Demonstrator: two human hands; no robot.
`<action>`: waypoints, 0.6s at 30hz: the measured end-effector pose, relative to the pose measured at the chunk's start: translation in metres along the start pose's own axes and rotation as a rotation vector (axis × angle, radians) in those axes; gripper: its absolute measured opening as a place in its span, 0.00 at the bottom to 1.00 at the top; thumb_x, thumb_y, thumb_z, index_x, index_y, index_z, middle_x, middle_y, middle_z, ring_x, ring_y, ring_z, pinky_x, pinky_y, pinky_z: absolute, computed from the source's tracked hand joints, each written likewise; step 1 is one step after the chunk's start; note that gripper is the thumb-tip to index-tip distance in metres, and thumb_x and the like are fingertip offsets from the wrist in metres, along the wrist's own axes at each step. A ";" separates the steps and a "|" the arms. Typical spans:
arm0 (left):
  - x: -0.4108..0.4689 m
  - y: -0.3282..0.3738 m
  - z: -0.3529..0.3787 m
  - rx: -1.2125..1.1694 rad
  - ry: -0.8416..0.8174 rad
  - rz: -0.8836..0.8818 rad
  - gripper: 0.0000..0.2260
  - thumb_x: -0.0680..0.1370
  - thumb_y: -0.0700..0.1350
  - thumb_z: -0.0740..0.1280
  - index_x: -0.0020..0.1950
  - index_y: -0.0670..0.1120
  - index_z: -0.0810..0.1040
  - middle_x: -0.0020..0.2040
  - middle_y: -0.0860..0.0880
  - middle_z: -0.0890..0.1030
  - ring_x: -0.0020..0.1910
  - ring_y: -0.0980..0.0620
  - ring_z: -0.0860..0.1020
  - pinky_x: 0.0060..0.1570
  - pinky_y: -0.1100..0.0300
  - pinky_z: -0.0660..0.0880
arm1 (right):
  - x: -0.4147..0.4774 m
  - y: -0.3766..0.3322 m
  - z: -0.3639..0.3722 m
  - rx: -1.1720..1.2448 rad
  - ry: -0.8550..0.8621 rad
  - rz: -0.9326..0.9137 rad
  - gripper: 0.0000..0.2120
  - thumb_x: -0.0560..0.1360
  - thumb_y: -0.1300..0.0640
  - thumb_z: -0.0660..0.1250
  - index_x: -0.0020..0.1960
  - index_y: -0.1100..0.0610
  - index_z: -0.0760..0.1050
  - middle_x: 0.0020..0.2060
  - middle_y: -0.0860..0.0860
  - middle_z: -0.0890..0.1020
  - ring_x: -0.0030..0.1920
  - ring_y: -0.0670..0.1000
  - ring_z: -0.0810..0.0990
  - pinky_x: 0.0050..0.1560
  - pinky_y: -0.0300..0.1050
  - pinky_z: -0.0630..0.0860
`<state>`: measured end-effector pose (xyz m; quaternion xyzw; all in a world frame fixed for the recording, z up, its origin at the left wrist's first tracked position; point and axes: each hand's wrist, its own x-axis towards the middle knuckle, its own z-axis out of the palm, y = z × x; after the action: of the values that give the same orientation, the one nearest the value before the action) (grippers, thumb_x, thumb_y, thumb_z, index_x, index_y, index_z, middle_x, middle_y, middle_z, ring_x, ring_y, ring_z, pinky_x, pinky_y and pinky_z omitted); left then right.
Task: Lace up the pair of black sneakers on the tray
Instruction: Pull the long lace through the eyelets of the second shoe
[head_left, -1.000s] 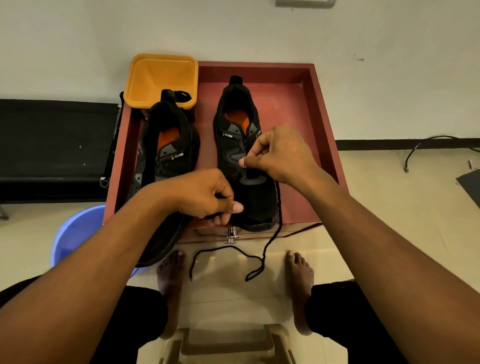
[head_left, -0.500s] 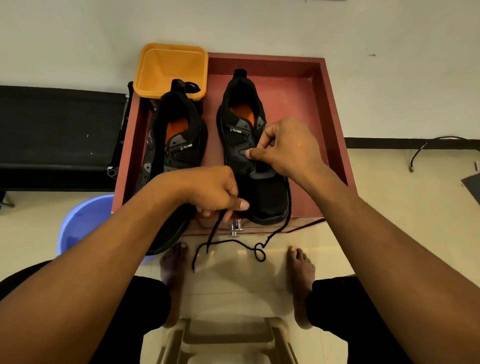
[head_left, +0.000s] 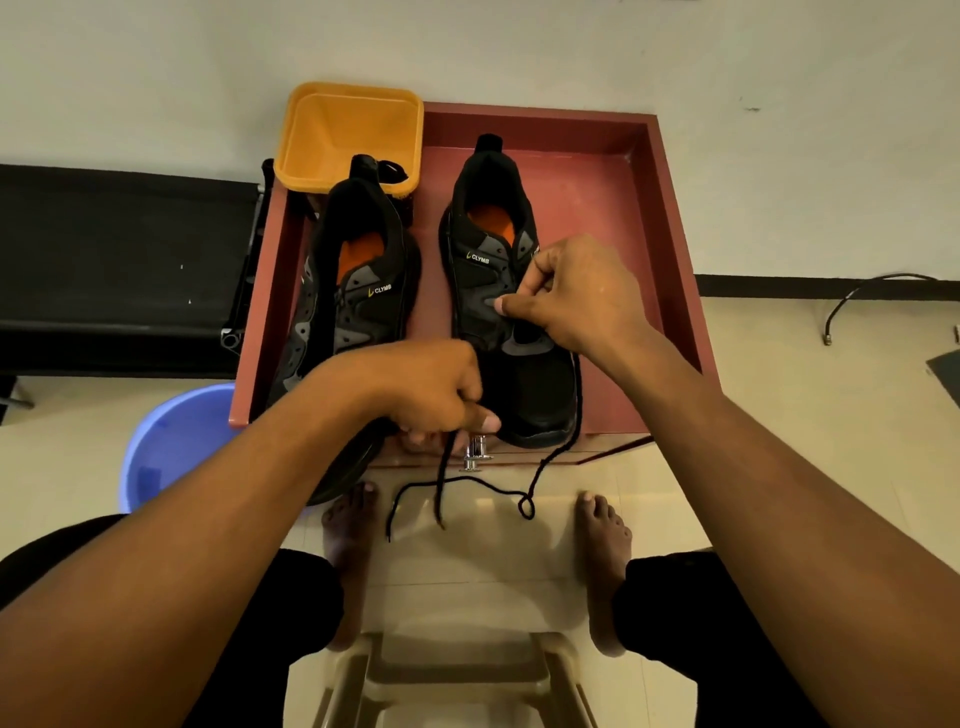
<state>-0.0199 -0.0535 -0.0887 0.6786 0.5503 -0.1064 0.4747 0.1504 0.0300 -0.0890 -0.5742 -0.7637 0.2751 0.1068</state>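
Right sneaker (head_left: 519, 364) under right hand (head_left: 576, 296); left hand (head_left: 436, 387) pinching lace (head_left: 444, 478).

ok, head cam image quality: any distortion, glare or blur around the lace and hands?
Head view: wide-angle bowing, the red tray edges splay and the forearms balloon near the bottom. Warm, dim light, no glare on the right sneaker. Left hand and right hand sharp; black lace readable against the pale floor, lost against the shoe.
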 end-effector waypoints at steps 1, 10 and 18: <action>0.001 -0.002 -0.003 0.046 0.086 -0.017 0.23 0.79 0.62 0.69 0.33 0.46 0.81 0.26 0.49 0.80 0.27 0.51 0.79 0.38 0.52 0.79 | 0.001 0.001 -0.001 0.010 -0.013 -0.008 0.16 0.71 0.43 0.80 0.34 0.50 0.79 0.28 0.44 0.80 0.28 0.41 0.77 0.30 0.40 0.69; 0.017 -0.001 -0.003 0.103 0.611 0.003 0.17 0.81 0.56 0.67 0.34 0.51 0.76 0.33 0.49 0.79 0.36 0.48 0.78 0.35 0.55 0.72 | -0.008 -0.002 -0.004 -0.053 0.094 -0.064 0.18 0.71 0.36 0.77 0.37 0.50 0.80 0.28 0.45 0.80 0.29 0.43 0.78 0.31 0.43 0.75; 0.011 -0.003 -0.003 0.010 0.583 0.041 0.13 0.82 0.49 0.67 0.38 0.51 0.77 0.36 0.46 0.82 0.37 0.46 0.79 0.41 0.47 0.79 | -0.009 -0.018 0.002 -0.137 -0.010 0.028 0.16 0.74 0.44 0.77 0.36 0.53 0.81 0.29 0.47 0.80 0.30 0.46 0.79 0.28 0.41 0.69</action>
<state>-0.0189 -0.0440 -0.0962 0.6939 0.6491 0.0998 0.2953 0.1375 0.0174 -0.0789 -0.5895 -0.7730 0.2267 0.0597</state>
